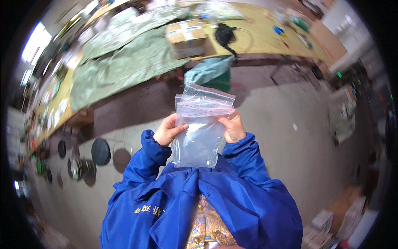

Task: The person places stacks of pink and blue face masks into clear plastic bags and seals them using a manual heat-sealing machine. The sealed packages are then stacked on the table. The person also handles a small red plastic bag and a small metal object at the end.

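Several clear zip-lock bags with red seal lines hang in front of my chest, slightly fanned at the top. My left hand pinches their left edge, thumb on the near side. On the opposite edge my right hand grips them the same way, just below the seal lines. The bags look flat, with nothing visible inside. Blue sleeves cover both my forearms.
Ahead stands a long yellowish table with a taped cardboard box, a green woven sheet and a black bag. Round stools are on the left; stacked cartons or papers lie at lower right.
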Demonstrator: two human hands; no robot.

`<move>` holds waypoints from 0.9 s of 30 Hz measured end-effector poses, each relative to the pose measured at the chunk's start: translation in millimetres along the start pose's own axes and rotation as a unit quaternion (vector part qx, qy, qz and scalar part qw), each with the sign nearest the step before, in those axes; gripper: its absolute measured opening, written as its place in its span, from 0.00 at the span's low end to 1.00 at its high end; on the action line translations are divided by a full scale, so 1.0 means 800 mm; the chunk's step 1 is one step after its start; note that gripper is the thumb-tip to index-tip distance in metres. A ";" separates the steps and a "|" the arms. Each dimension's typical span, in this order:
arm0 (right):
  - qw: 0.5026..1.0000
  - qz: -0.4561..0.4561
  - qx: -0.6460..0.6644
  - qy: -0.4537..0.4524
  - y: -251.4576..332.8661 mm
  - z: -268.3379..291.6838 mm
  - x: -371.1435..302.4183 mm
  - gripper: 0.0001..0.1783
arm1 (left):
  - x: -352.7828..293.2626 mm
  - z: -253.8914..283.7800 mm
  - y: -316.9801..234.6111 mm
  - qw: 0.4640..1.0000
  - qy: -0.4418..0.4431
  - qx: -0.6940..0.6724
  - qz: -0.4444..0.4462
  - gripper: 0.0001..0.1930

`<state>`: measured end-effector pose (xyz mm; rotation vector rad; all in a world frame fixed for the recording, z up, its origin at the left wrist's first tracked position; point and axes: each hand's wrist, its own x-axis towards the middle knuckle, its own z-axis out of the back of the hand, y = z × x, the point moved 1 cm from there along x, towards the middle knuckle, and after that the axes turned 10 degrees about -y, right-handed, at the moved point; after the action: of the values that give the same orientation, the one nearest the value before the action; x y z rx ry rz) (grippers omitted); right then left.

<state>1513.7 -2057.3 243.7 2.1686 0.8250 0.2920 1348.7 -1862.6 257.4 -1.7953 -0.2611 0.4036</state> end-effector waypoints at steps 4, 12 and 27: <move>0.983 -0.130 0.024 0.129 -0.001 -0.035 0.049 0.34 | -0.059 0.030 -0.001 0.989 -0.139 0.031 -0.036 0.15; 0.608 0.365 -0.505 0.492 -0.051 -0.228 0.006 0.60 | -0.265 0.050 -0.030 0.861 -0.363 0.349 -0.074 0.16; 0.416 -0.119 -0.302 0.849 -0.401 -0.486 -0.359 0.20 | -0.770 0.140 0.041 0.813 -0.440 0.375 -0.069 0.22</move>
<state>970.7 -1856.3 282.0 0.2891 1.5265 2.3569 739.5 -2007.1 283.5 -0.7035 -0.7533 1.0587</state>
